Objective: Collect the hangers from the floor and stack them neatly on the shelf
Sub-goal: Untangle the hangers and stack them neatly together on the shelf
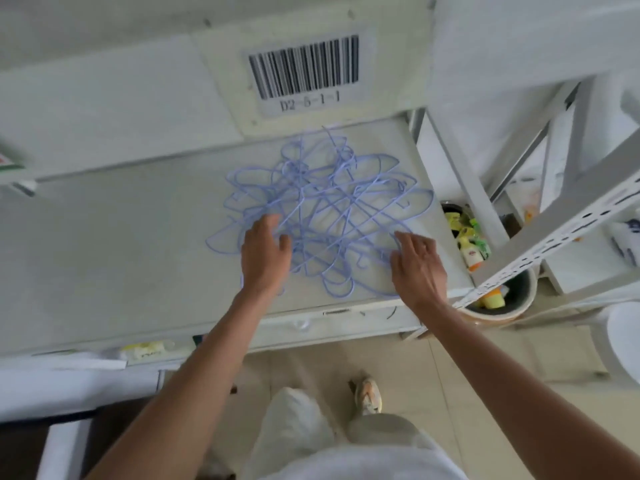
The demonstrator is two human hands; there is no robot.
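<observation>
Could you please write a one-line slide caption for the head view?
Both hands, left hand and right hand, reach into tangled blue hangers on a white shelf.

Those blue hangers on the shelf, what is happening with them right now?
A person stands at a white shelf with both hands on a tangled pile of blue hangers. The left hand rests on the pile's near left part, and the right hand touches its near right edge, fingers spread. The hangers lie crossed over each other, not yet stacked neatly. A bin of bottles stands beside the shelf.
</observation>
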